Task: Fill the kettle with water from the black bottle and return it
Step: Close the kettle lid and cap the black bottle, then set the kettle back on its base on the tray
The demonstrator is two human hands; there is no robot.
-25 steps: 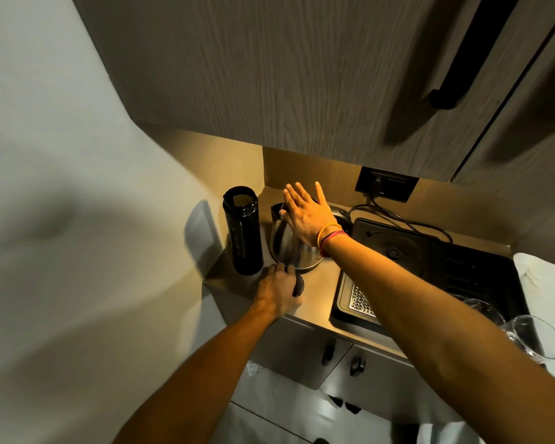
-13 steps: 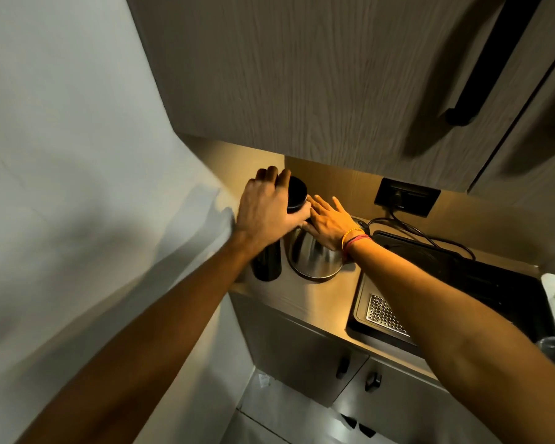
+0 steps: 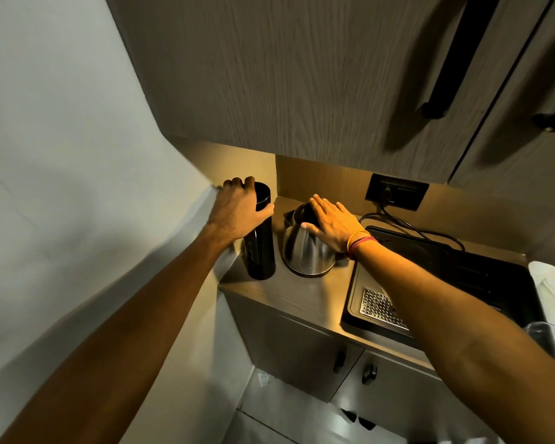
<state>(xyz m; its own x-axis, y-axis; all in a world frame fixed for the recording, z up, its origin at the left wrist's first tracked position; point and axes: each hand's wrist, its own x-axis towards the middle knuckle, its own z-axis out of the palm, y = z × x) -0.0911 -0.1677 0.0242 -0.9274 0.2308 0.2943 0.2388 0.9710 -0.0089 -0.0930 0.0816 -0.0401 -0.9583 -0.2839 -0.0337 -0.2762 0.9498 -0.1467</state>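
- Upright on the wooden counter (image 3: 289, 296), the black bottle (image 3: 259, 248) stands in the corner with the left hand (image 3: 237, 213) wrapped around its upper part, thumb across the front.
- Just right of it sits the kettle (image 3: 305, 251), rounded polished steel with a dark top; the right hand (image 3: 334, 222) lies flat on it, fingers spread, gripping nothing.
- Neither vessel's contents can be seen.
- Beside the kettle lies a black tray (image 3: 455, 267) with a perforated metal grate (image 3: 382, 309).
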